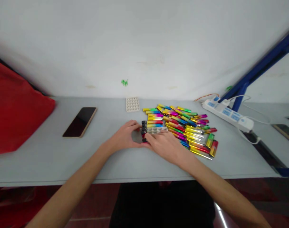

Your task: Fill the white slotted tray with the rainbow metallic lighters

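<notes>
Both hands rest on a grey table (pixel 40 152) beside a heap of shiny rainbow-coloured sticks (pixel 187 126). My left hand (pixel 125 136) is curled, its fingertips touching the black ends of a short row of sticks (pixel 154 122) laid side by side. My right hand (pixel 165 144) lies palm down over the near end of that row, fingers together and pressing on the sticks. What is under its palm is hidden.
A small white perforated tray (pixel 132 104) lies behind the row. A dark phone (pixel 80 122) is to the left, a red cloth (pixel 13 110) at far left. A white power strip (pixel 227 114) and cables sit at right, by a blue frame (pixel 260 68).
</notes>
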### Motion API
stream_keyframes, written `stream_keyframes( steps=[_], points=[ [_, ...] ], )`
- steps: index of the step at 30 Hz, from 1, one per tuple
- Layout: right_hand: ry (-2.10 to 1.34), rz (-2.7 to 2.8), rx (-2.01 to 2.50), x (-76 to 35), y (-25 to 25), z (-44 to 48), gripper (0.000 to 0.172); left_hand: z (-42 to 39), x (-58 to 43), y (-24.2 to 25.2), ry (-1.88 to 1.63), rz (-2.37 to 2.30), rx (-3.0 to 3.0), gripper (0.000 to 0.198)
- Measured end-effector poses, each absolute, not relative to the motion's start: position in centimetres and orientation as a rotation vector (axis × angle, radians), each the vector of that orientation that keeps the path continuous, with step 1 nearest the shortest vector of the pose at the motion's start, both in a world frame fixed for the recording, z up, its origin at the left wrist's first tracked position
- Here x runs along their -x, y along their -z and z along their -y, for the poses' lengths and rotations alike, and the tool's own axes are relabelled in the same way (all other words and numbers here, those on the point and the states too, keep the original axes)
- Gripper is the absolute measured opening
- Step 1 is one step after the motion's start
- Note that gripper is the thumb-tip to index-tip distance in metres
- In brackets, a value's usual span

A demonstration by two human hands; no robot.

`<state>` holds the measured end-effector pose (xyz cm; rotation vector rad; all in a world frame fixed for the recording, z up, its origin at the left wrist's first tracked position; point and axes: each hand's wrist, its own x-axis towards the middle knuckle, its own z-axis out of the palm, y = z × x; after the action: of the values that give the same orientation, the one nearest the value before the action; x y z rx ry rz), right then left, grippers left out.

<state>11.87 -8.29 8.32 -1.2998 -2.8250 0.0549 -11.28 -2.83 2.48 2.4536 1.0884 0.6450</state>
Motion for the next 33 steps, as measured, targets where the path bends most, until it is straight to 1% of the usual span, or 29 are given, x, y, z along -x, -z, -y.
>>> stream_keyframes(
  steps=[4,7,9,11,14,17,20,24,28,33],
  points=[
    [-0.117,2.731,1.524,-11.2,-8.6,8.3,0.05,2.9,11.3,-2.5,-0.628,-1.111,-2.466,0.048],
    [-0.285,2.667,1.417,-12.4,-8.4,7.5,0.052,3.0,11.2,-2.8,-0.601,-1.123,-2.476,0.05],
    [-0.389,2.539,1.312,-14.0,-8.6,6.6,0.052,3.2,11.2,-3.1,-0.587,-1.137,-2.49,0.047],
    [-0.42,2.362,1.295,-16.4,-9.2,5.5,0.049,3.4,11.4,-3.6,-0.584,-1.162,-2.494,0.044],
    [-0.282,2.183,1.345,-20.5,-10.5,3.2,0.04,3.6,12.1,-4.6,-0.583,-1.185,-2.485,0.045],
    [-0.153,2.219,1.413,-24.1,-11.1,1.1,0.034,3.5,13.3,-5.9,-0.61,-1.213,-2.48,0.052],
    [-0.149,2.373,1.51,-26.1,-10.1,-0.1,0.032,3.1,14.9,-6.9,-0.594,-1.274,-2.464,0.048],
    [-0.181,2.518,1.659,-26.2,-7.7,-0.2,0.024,2.9,17.3,-6.7,-0.495,-1.406,-2.411,0.04],
    [-0.117,2.492,1.721,-24.9,-6.4,0.4,0.024,3.2,19.5,-5.3,-0.494,-1.584,-2.372,0.049],
    [-0.067,2.47,1.717,-24.3,-6.1,0.9,0.022,3.3,21.6,-4.8,-0.534,-1.732,-2.398,0.05]
  ],
)
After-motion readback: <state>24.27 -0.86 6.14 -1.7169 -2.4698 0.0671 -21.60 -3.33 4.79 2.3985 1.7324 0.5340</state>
